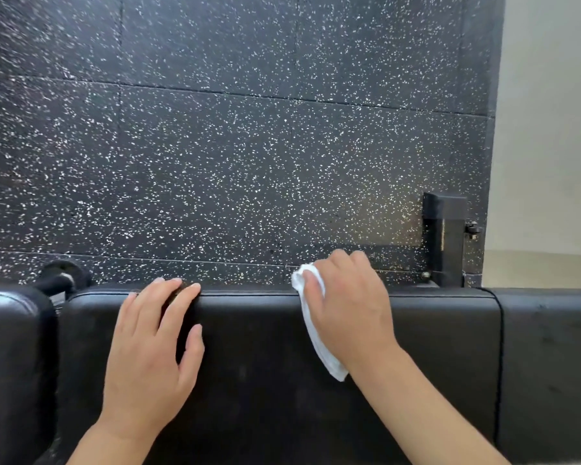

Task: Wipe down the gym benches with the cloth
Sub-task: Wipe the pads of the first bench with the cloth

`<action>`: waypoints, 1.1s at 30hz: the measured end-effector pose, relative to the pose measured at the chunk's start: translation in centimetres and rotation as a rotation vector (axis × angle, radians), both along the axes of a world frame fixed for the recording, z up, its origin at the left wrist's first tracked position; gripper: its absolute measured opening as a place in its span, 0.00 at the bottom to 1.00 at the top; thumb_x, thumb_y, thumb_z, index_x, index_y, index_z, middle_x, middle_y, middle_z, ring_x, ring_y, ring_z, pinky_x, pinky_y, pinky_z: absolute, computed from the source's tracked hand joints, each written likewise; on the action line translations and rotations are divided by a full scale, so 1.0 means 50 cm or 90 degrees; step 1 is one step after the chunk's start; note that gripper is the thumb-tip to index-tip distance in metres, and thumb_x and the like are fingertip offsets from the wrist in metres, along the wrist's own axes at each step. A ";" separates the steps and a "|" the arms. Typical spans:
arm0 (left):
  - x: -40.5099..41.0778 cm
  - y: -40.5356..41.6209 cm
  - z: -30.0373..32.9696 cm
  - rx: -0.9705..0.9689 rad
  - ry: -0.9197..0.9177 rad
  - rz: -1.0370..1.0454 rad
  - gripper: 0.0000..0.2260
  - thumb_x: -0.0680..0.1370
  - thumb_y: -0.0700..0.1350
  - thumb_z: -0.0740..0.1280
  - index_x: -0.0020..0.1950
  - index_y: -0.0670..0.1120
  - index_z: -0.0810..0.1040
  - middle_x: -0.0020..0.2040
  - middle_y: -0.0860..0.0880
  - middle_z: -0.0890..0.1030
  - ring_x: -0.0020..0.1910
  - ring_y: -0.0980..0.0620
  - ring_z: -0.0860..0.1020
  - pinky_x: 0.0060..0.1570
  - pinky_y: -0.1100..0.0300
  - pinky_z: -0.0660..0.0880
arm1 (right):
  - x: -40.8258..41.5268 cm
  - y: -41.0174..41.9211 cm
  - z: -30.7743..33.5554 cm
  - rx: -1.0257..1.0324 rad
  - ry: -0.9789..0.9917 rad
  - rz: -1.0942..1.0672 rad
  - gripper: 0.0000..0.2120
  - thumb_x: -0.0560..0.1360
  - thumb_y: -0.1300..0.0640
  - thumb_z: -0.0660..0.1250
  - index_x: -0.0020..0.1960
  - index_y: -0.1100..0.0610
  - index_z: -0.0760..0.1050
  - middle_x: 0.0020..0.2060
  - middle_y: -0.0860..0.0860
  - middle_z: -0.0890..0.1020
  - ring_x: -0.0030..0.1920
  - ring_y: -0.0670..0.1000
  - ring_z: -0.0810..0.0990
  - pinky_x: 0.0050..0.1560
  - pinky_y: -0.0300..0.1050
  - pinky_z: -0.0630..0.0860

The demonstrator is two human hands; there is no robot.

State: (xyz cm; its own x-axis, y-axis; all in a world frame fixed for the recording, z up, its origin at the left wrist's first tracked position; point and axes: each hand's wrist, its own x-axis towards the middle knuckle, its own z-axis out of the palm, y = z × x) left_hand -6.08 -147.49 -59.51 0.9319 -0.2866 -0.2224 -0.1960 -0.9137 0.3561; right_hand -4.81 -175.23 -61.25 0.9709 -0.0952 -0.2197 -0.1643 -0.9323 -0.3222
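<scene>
A black padded gym bench (265,364) runs across the bottom of the head view. My left hand (151,350) rests flat on its top with straight fingers reaching the far edge. My right hand (346,307) presses a white cloth (312,327) onto the pad at the far edge, fingers curled over the edge around the cloth. Part of the cloth sticks out to the left of that hand and trails back toward my wrist.
A second black pad (14,364) lies at the left, separated by a gap, and another pad section (550,364) at the right. A black metal frame post (445,236) stands behind the bench. Beyond is speckled black rubber flooring (232,146); a pale wall (550,129) is at right.
</scene>
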 end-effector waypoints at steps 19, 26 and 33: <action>-0.068 0.177 0.003 -0.067 -0.037 0.087 0.23 0.82 0.47 0.63 0.76 0.45 0.76 0.81 0.45 0.68 0.82 0.41 0.64 0.74 0.31 0.66 | 0.038 0.161 0.012 -0.006 0.033 0.063 0.16 0.84 0.47 0.58 0.47 0.52 0.80 0.40 0.47 0.75 0.45 0.53 0.71 0.44 0.46 0.65; -0.113 0.221 -0.007 -0.108 -0.034 0.115 0.22 0.82 0.50 0.64 0.76 0.48 0.76 0.82 0.48 0.67 0.81 0.42 0.64 0.76 0.39 0.66 | 0.096 0.395 -0.007 0.038 -0.002 0.092 0.19 0.83 0.46 0.55 0.45 0.53 0.79 0.41 0.48 0.77 0.46 0.53 0.73 0.44 0.48 0.72; -0.165 0.274 -0.006 -0.135 -0.003 0.123 0.24 0.80 0.49 0.65 0.76 0.47 0.76 0.81 0.49 0.68 0.77 0.43 0.70 0.76 0.49 0.67 | 0.137 0.615 -0.021 0.097 -0.108 0.223 0.16 0.81 0.49 0.63 0.39 0.56 0.78 0.38 0.52 0.76 0.44 0.57 0.71 0.41 0.55 0.73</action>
State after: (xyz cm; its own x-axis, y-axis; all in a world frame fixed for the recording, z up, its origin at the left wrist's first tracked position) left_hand -14.34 -133.77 -59.83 0.9745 -0.1428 -0.1729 -0.0268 -0.8398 0.5422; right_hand 2.07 -144.48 -62.28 0.9624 0.2685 -0.0404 0.2214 -0.8622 -0.4557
